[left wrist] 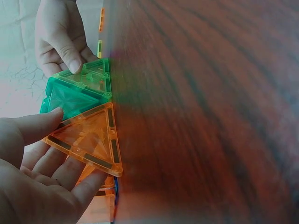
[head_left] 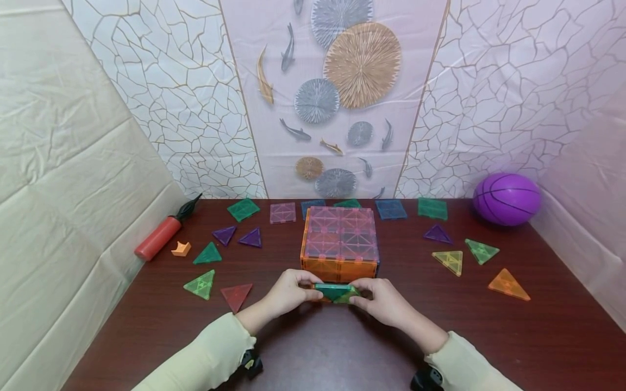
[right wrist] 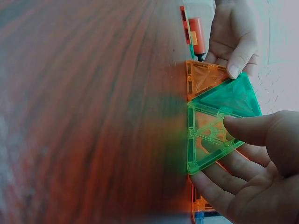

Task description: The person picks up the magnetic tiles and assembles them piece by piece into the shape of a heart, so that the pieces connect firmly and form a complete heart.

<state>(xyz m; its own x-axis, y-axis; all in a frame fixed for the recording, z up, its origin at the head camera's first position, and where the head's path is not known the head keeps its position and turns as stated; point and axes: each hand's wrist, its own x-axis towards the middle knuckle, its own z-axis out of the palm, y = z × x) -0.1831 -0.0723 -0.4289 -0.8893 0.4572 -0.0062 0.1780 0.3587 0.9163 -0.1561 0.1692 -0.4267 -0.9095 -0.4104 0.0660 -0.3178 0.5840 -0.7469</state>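
Three translucent magnetic triangle tiles stand joined edge to edge in a row, upright on the table, in front of the tile box (head_left: 340,269). An orange triangle tile (left wrist: 88,137) is at the left end, a dark green triangle tile (right wrist: 229,98) points down in the middle, and a light green triangle tile (right wrist: 205,158) is at the right end. My left hand (head_left: 288,293) pinches the orange tile near its seam with the dark green one, thumb in front and fingers behind. My right hand (head_left: 383,301) pinches the light green tile the same way.
Square tiles (head_left: 282,213) lie along the back edge. Loose triangle tiles lie at the left (head_left: 199,285) and right (head_left: 508,284). A red pump (head_left: 158,238) and a small orange piece (head_left: 181,248) are far left. A purple ball (head_left: 507,199) sits back right.
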